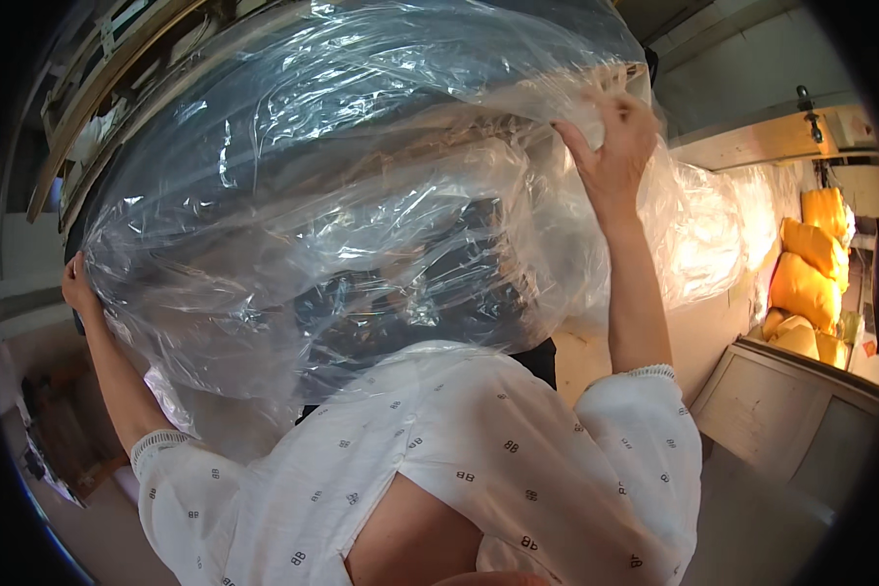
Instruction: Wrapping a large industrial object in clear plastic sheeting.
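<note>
A large clear plastic sheet (391, 225), crumpled and shiny, spreads in front of me and hangs down close to my body. At its far left edge, my left hand (76, 283) is closed, pinching a gathered bit of the film. My right hand (620, 146) is raised at the sheet's right side. Its thumb stands apart from the fingers, which are bent a little, slightly blurred and against or just over the film. Something dark shows through the plastic below the middle; what it is I cannot tell.
Wooden rails (98, 107) run along the upper left. More clear plastic (713, 225) lies bunched on the right, beneath a wooden beam (752, 146) with a metal bolt. Yellow-orange bundles (811, 264) are stacked at the far right, past a pale cabinet (767, 400).
</note>
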Action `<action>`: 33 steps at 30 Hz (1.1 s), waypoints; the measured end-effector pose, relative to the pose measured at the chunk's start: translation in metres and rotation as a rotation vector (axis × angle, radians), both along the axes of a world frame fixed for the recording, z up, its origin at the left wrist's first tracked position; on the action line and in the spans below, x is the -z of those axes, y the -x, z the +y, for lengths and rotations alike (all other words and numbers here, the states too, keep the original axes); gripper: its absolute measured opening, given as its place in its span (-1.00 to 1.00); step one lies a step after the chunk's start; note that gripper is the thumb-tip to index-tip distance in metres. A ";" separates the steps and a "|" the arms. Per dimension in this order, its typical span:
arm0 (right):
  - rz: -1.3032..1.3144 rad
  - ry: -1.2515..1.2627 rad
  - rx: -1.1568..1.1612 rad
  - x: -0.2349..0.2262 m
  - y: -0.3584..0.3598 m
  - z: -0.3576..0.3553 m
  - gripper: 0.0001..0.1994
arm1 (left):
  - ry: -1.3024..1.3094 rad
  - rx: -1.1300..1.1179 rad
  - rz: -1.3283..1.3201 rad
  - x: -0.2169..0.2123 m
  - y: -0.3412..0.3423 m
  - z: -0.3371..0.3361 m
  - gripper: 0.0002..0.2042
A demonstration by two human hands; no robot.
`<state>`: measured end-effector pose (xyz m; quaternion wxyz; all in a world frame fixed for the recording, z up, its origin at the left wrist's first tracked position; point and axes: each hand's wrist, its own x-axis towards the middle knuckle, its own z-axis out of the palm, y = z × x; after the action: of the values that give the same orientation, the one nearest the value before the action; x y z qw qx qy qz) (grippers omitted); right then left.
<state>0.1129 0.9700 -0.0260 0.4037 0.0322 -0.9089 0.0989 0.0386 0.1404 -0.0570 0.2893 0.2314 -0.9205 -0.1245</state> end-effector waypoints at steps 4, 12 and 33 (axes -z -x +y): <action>-0.466 0.018 -0.238 0.008 -0.010 0.036 -0.76 | 0.024 -0.011 -0.029 0.003 0.004 -0.005 -0.60; -1.148 1.053 -0.431 -0.038 -0.034 0.062 -0.82 | 0.001 0.059 -0.009 0.003 0.005 -0.013 -0.62; -0.587 1.308 -0.811 -0.125 0.053 0.076 -0.83 | -0.165 0.100 0.026 0.006 -0.012 -0.031 -0.63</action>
<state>0.0596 1.0459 0.0990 0.0197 0.0891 -0.6543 0.7507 0.0502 0.1092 -0.0630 0.2744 0.2067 -0.9137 -0.2172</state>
